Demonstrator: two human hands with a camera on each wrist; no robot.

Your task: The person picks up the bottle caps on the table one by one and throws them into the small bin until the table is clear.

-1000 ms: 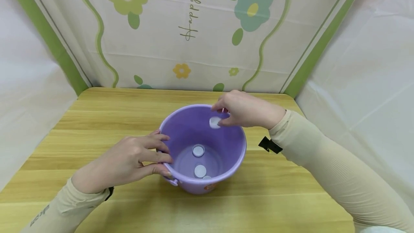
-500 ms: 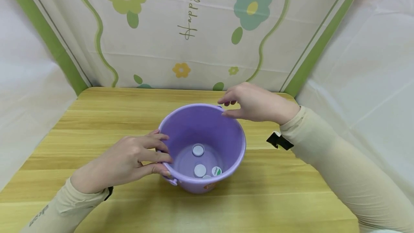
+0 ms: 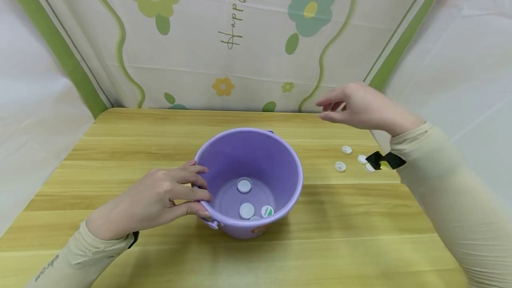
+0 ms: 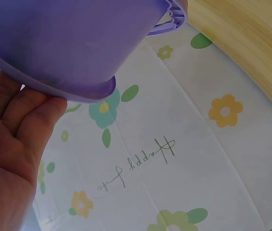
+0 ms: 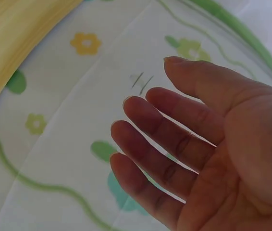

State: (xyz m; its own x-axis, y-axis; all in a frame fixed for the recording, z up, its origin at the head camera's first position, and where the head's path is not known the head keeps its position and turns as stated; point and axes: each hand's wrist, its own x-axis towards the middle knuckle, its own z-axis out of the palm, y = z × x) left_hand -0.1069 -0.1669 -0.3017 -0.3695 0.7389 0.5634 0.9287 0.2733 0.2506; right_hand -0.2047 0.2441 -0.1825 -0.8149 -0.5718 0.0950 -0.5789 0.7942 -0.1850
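A purple bucket (image 3: 250,154) stands on the wooden table. My left hand (image 3: 156,194) grips its left rim, fingers over the edge. In the left wrist view the fingers (image 4: 32,110) lie along the bucket's rim. Several round white caps are on the bucket floor, among them a plain one (image 3: 246,210) and one with a green print (image 3: 267,211). My right hand (image 3: 364,106) is raised over the table's far right side, holding nothing. The right wrist view shows its fingers (image 5: 174,139) loosely bent and apart. Near it on the table lie several white caps (image 3: 340,166).
The wooden table (image 3: 132,146) reaches back to a cream cloth (image 3: 180,66) printed with flowers and green lines. White sheets hang on the left and right sides. The bucket's handle (image 4: 177,17) shows in the left wrist view.
My right hand has let a white cap drop into the bucket, then moved away to the right and up. Caps on the table have come into view. My left hand stays on the rim.
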